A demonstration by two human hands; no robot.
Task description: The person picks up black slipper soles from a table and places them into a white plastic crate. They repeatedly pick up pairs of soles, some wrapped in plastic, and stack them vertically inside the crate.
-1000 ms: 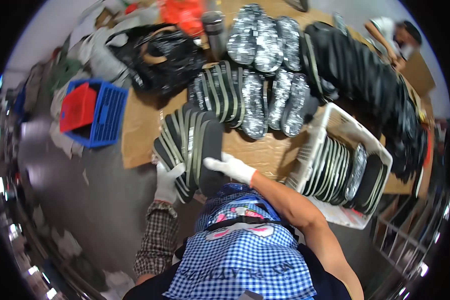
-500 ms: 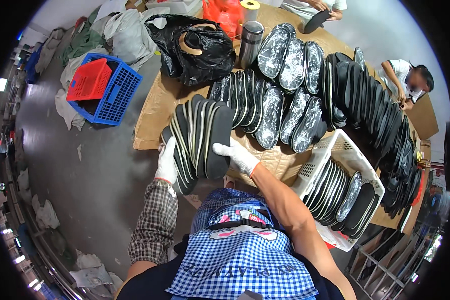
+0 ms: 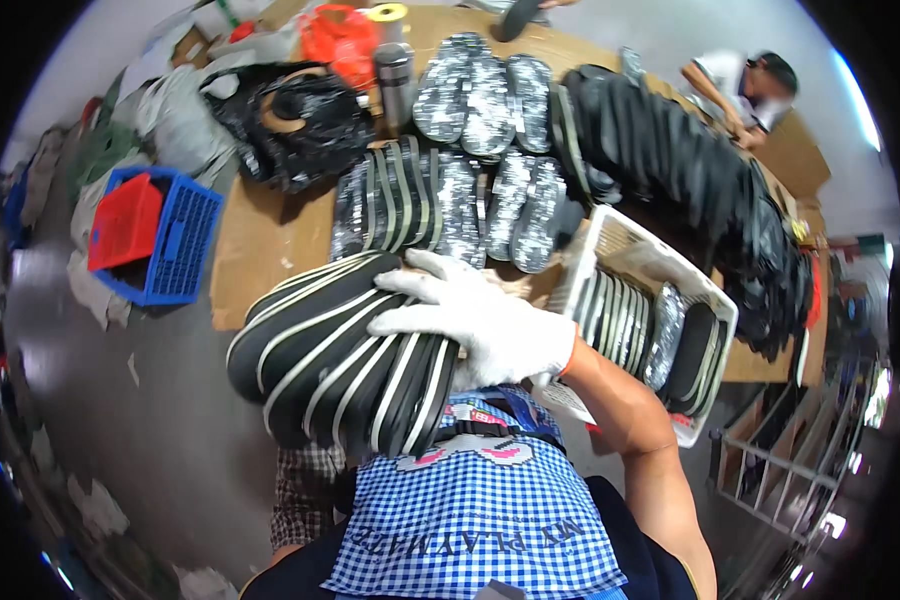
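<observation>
A fanned stack of black shoe soles (image 3: 340, 350) with pale edge strips is held up close in front of my apron. My right hand (image 3: 485, 318), in a white glove, grips its right side, with the fingers spread across the upper soles. My left hand is hidden behind the stack; only the checked sleeve (image 3: 305, 490) of that arm shows below it. Beyond the stack, more soles (image 3: 402, 195) stand on edge on the table. Next to them lie shiny black-and-silver soles (image 3: 488, 105).
A white crate (image 3: 582, 265) of soles stands at right. A long row of black soles (image 3: 660, 145) runs along the table's right side, near a co-worker (image 3: 725, 95). A black bag (image 3: 300, 130) and steel flask (image 3: 394, 85) sit at back left; a blue crate (image 3: 185, 240) is left.
The stack has come nearer to me and tilted over to the left. My right hand has slid over its top side, and my left hand has gone out of sight behind it.
</observation>
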